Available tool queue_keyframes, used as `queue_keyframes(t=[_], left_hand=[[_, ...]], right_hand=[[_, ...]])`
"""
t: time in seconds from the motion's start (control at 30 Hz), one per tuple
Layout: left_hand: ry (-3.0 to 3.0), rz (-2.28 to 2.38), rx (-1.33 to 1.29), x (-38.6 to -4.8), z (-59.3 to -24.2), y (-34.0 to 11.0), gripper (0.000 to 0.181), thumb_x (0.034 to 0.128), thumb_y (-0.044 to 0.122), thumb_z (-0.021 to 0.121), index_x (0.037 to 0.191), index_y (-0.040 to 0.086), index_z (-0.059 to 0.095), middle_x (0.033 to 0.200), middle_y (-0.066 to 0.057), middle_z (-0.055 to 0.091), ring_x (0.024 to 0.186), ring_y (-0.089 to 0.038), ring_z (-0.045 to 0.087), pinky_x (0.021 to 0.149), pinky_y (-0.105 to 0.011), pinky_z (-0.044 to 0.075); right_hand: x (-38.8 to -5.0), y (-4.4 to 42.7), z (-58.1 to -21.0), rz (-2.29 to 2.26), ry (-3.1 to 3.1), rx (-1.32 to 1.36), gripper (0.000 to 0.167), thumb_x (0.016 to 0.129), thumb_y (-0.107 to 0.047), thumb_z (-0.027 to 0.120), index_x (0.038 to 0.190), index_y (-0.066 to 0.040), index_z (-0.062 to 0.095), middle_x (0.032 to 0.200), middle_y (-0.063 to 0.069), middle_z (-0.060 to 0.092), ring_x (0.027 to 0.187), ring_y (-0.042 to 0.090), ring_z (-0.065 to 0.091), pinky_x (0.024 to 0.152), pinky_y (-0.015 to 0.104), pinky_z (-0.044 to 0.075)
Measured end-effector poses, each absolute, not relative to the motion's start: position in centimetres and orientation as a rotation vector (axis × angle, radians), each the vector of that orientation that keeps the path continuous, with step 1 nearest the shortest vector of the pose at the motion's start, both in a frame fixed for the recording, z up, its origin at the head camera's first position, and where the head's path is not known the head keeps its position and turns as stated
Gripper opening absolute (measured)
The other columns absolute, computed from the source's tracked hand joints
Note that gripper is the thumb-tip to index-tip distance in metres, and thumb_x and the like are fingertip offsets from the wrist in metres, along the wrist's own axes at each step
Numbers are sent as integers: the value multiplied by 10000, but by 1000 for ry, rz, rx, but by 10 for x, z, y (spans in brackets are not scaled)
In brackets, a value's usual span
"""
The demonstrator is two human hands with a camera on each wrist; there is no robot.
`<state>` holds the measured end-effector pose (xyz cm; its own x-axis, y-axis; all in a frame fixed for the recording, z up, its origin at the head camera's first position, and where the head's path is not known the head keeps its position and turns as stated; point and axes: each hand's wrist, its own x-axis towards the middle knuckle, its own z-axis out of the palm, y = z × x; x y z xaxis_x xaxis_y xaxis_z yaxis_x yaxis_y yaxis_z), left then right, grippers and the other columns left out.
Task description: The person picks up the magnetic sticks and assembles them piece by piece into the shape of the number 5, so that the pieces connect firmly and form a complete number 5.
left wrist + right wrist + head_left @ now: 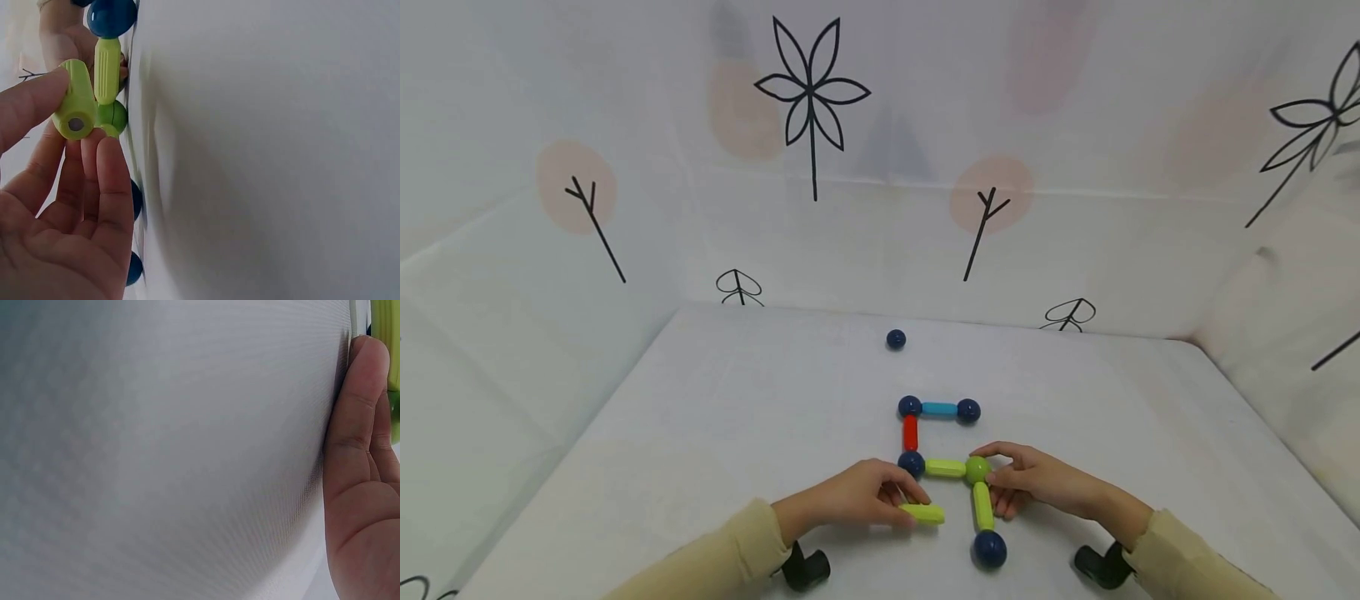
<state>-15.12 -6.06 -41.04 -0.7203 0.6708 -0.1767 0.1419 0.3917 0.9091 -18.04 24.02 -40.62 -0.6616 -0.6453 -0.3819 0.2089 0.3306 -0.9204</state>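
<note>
Between thumb and fingertips, my left hand (pixel 872 493) pinches a loose yellow-green magnetic rod (pixel 922 513); the left wrist view shows its round metal end. My right hand (pixel 1037 481) grips a green ball (pixel 977 469), index finger behind it and thumb at its right side. From that ball one yellow-green rod (pixel 945 468) runs left to a dark blue ball (pixel 912 464), and another rod (pixel 982 506) runs toward me to a blue ball (pixel 989 549). A red rod (pixel 910 433) and a light blue rod (pixel 939 409) continue the chain. The right wrist view shows little of the grip.
A single dark blue ball (pixel 896 339) lies apart near the back of the white-covered table (pixel 760 375). Patterned cloth (pixel 880 242) hangs behind and at both sides. Black wrist devices (pixel 806 569) sit under both forearms.
</note>
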Motion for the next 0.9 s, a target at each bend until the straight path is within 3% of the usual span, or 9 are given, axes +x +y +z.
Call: queue_keyframes(t=[0.63,0.9], left_hand=[[2019,1275,764,-144,-414,-37,231,877,29,747,1107,58,738,930,1,704,702,-6,543,660,-142,463],[2001,1245,780,-144,-416,-31,225,897,57,735,1122,45,729,923,45,698,701,6,535,674,-139,473]], right_hand=[[-182,241,-408,-1429,1831,-401,522,1025,-141,530,1436,111,331,902,114,678,771,172,650,704,269,570],[-182,241,-409,-1437,1821,-396,514,1026,-138,530,1435,107,338,894,107,678,767,168,650,705,267,569]])
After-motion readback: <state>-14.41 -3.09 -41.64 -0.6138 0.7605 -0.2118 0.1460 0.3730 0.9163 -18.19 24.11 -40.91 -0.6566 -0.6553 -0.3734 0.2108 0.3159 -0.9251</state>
